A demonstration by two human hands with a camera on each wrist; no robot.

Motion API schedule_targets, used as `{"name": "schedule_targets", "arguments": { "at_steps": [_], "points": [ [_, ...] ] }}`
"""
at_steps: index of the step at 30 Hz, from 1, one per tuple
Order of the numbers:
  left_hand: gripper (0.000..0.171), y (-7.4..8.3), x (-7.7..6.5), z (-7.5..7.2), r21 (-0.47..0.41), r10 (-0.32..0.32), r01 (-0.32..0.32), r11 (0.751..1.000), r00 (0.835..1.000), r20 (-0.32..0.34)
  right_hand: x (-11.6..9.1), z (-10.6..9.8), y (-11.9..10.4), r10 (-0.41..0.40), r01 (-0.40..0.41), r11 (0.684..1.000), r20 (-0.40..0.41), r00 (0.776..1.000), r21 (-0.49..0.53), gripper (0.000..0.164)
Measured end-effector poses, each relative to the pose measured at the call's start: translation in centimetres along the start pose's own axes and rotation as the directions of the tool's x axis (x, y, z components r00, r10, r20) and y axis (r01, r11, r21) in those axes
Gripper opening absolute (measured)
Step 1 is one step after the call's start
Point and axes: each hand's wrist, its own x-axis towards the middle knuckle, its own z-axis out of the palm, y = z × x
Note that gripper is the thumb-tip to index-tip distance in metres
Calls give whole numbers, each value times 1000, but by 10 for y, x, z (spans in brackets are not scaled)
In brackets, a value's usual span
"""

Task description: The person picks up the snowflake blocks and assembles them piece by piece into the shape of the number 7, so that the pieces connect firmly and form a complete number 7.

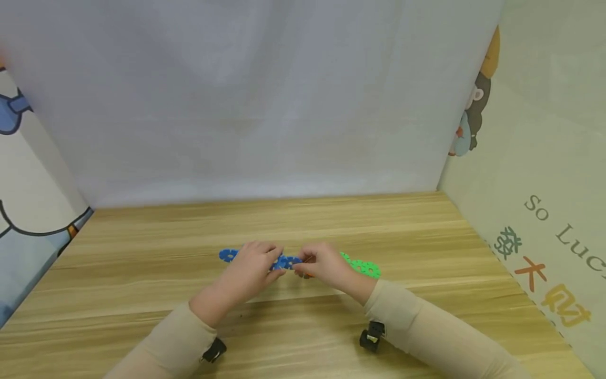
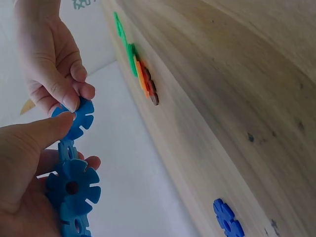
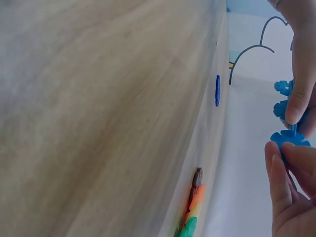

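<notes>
Several blue snowflake discs with notched rims are slotted together into a chain (image 2: 74, 185), held above the table. My left hand (image 1: 253, 267) grips this chain, with the thumb across it and fingers behind. At the chain's end my right hand (image 1: 329, 267) pinches a blue disc (image 3: 290, 138) between thumb and fingers. The left thumb also touches that end disc in the left wrist view. Whether its slot is fully seated, I cannot tell. In the head view the hands cover part of the chain.
One blue disc (image 1: 227, 255) lies on the wooden table (image 1: 151, 231) left of my hands. Green discs (image 1: 366, 268) lie to the right, beside orange (image 2: 141, 78) and brown discs (image 2: 152, 90). A pale cloth (image 1: 260, 116) hangs behind the table; printed panels stand at both sides.
</notes>
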Motion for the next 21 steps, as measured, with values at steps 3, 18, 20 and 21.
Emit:
{"name": "schedule_targets", "arguments": {
  "at_steps": [3, 18, 20, 21],
  "points": [
    [40, 0, 0, 3, -4, 8, -8, 1000, 1000, -11, 0, 2, 1, -5, 4, 1000, -10, 1000, -16, 9],
    [37, 3, -7, 12, -16, 17, -16, 1000, 998, 59, -2, 10, -7, -13, 20, 985, 40, 999, -174, 10],
    [37, 2, -8, 12, -29, 15, -13, 999, 999, 39, -2, 10, -8, -10, 16, 984, 34, 999, -176, 10],
    [36, 2, -9, 12, -32, 19, -18, 999, 1000, 25, -2, 10, -9, -9, 14, 984, 31, 999, -177, 10]
  ]
}}
